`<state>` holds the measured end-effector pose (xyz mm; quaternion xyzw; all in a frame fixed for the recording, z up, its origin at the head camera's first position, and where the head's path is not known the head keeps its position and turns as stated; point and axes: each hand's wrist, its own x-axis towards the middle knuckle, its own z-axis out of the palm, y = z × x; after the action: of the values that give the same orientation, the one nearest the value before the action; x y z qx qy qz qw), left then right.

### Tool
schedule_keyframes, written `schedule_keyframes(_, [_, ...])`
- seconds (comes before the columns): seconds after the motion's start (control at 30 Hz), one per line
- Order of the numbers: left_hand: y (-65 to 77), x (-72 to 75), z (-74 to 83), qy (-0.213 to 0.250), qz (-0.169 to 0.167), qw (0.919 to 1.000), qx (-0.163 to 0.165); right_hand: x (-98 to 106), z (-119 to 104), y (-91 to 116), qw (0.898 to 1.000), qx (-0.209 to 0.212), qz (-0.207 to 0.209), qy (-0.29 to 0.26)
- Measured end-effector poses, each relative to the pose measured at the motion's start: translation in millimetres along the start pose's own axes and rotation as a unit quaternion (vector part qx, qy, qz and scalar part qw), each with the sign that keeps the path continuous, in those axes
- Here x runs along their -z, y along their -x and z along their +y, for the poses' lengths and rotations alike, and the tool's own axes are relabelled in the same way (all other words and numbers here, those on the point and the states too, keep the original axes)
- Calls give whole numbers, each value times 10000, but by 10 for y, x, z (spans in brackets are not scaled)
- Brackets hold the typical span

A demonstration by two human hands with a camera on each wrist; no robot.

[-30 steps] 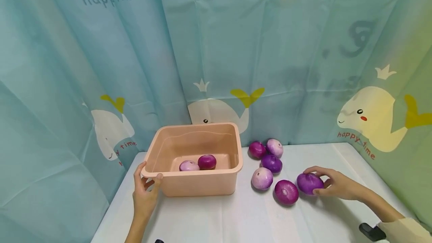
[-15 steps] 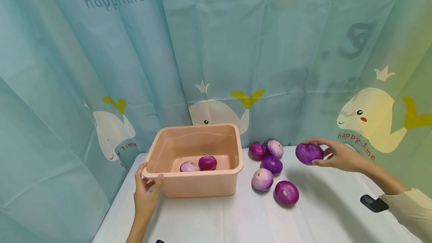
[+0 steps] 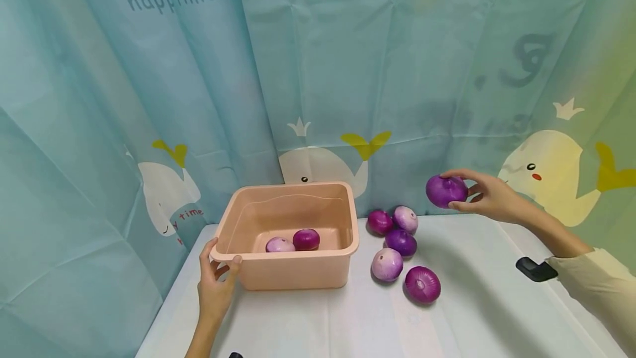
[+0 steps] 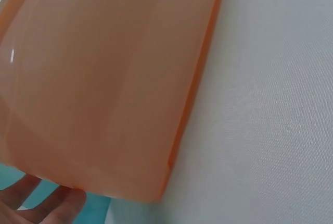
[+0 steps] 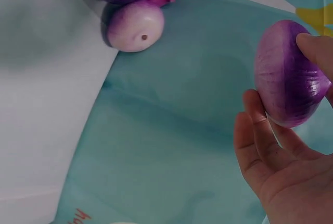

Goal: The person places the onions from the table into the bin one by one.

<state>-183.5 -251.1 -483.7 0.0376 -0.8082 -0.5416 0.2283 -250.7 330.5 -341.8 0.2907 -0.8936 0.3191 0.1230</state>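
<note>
Held up above the table, a purple onion (image 3: 444, 191) sits between the thumb and fingers of my right hand (image 3: 492, 196). The right wrist view shows that onion (image 5: 286, 73) pinched, pale on one side and deep purple on the other. My left hand (image 3: 215, 286) grips the near left corner of a pink plastic bin (image 3: 293, 271), thumb in front and fingers at the side. Inside the bin lie a pale onion (image 3: 280, 245) and a magenta onion (image 3: 306, 239). In the left wrist view, fingertips (image 4: 67, 206) touch the bin's edge.
Right of the bin, several onions rest on the white table (image 3: 377, 325): a magenta one (image 3: 380, 222), pale ones (image 3: 387, 264) and a dark purple one (image 3: 401, 243) grouped, with another magenta onion (image 3: 422, 285) nearer. A blue whale-print curtain (image 3: 328, 70) hangs behind.
My right hand has lifted the purple onion off the table, carrying it up and then slightly left. My left hand stays on the bin, which has not moved.
</note>
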Motion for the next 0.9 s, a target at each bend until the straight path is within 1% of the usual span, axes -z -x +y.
schedule_keyframes(0.13, [-2,11,9,-93,-8,10000,-16,11,-38,-79,10000,-30,-3,46])
schedule_keyframes(0.23, [-8,24,32,-135,-76,9999,-46,14,-63,-120,10000,-38,-27,50])
schedule_keyframes(0.5, [-7,53,103,-152,-178,9997,-30,23,-123,-259,9999,22,-60,115])
schedule_keyframes(0.7, [1,50,83,-3,-159,9999,36,19,-195,-406,9993,-187,-287,147])
schedule_keyframes(0.9, [-4,29,61,233,-140,9996,112,-42,-307,-679,9979,-206,-596,119])
